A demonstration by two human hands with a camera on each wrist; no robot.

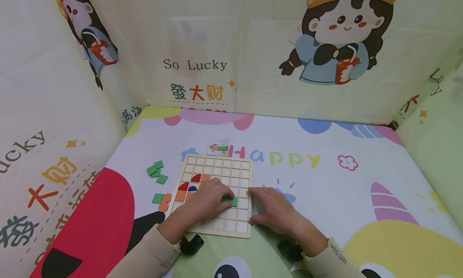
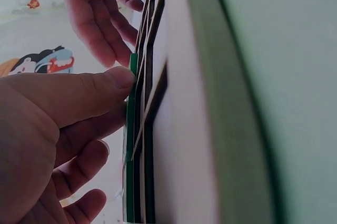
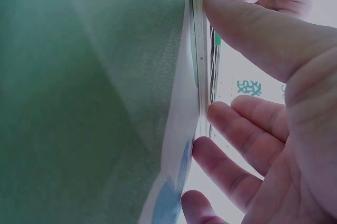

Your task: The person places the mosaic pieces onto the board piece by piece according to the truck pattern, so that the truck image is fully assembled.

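A wooden grid board (image 1: 231, 226) lies on the printed tablecloth. Over its middle, my left hand (image 1: 209, 195) pinches a green square tile (image 2: 132, 61) between thumb and forefinger, close against the grid. Just right of those fingertips, another green tile (image 1: 234, 202) sits in a cell. My right hand (image 1: 275, 210) touches the board's right edge, thumb and fingertips spread along it. On the board's left part are red quarter-round pieces (image 1: 183, 186), a blue half-round piece (image 1: 193, 188) and orange squares (image 1: 180, 196). The left forearm and hand cover some cells.
Left of the board lie several loose green tiles (image 1: 153, 170), a single green tile (image 1: 158, 198) and two orange discs (image 1: 163, 206). A small picture card (image 1: 218, 147) with a coloured grid pattern lies at the board's far edge. Printed cloth walls (image 1: 253, 68) stand behind and at both sides.
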